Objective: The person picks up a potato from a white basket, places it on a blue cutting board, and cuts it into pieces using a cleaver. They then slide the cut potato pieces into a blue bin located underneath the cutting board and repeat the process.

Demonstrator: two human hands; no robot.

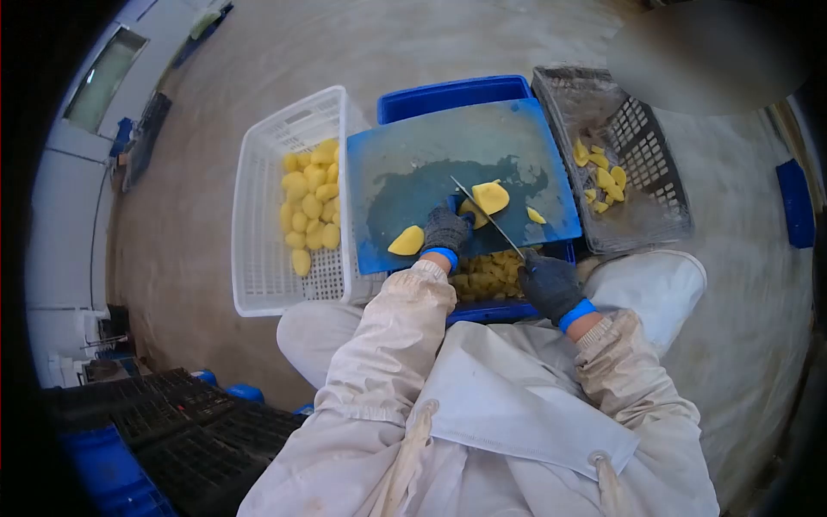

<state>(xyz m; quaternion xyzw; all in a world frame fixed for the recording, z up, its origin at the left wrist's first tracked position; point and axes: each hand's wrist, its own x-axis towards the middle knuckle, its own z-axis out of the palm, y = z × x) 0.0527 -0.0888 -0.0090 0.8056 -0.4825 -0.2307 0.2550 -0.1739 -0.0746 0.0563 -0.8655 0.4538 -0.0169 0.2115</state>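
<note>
My right hand (pixel 551 283), in a dark glove with a blue cuff band, is closed round the handle of a knife (pixel 502 233). The blade slants up and left across a peeled yellow potato (pixel 491 198), with a cut part on either side. My left hand (pixel 449 228), gloved the same way, has its fingers closed on the near part of this potato, close to the blade. To its left a potato piece (pixel 407 241) lies on the blue cutting board (pixel 413 146). A small slice (pixel 536 215) rests to the right of the potato.
Left of the board stands a white basket (pixel 258 237) with several peeled potatoes (pixel 312 194). A dark crate (pixel 650 155) on the right holds potato offcuts (pixel 607 179). Below the board's near edge, a blue bin (pixel 491 312) contains cut pieces (pixel 487 274). Another blue bin (pixel 452 93) is behind.
</note>
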